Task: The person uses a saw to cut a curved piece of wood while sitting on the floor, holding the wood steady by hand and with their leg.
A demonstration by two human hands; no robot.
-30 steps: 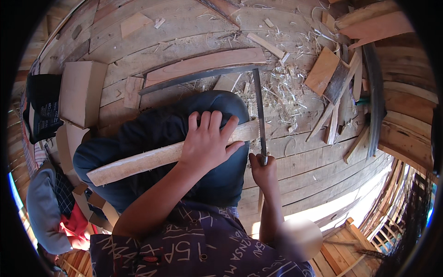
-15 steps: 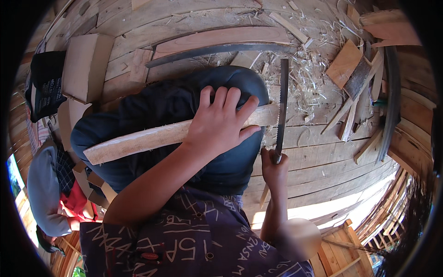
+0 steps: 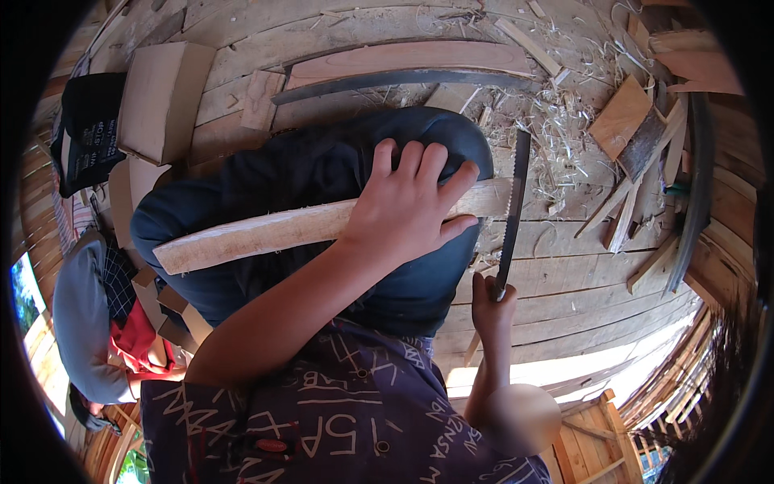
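Note:
Across my dark-trousered thighs lies a pale, slightly curved wooden strip (image 3: 266, 235), its right end jutting past my knee. My left hand (image 3: 407, 206) presses down over the strip, fingers bent across its far edge and thumb along its near side. In my right hand (image 3: 493, 305), closed round its lower end, is a saw (image 3: 518, 210) with a narrow dark blade and a toothed left edge. That toothed edge is at the right end of the strip; I cannot tell how deep any cut goes. The saw's handle is mostly hidden in my fist.
Wood shavings (image 3: 556, 153) litter the plank floor. Beyond my knees lie a reddish board (image 3: 411, 60) and a dark curved strip (image 3: 395, 78). Wood offcuts (image 3: 621, 117) are heaped at right. A cardboard box (image 3: 165, 101) stands at left, near another person (image 3: 93, 323).
My right hand has drawn the saw down toward me, its blade tilting slightly. My left hand still holds the strip on my thighs. The whole view has shifted a little.

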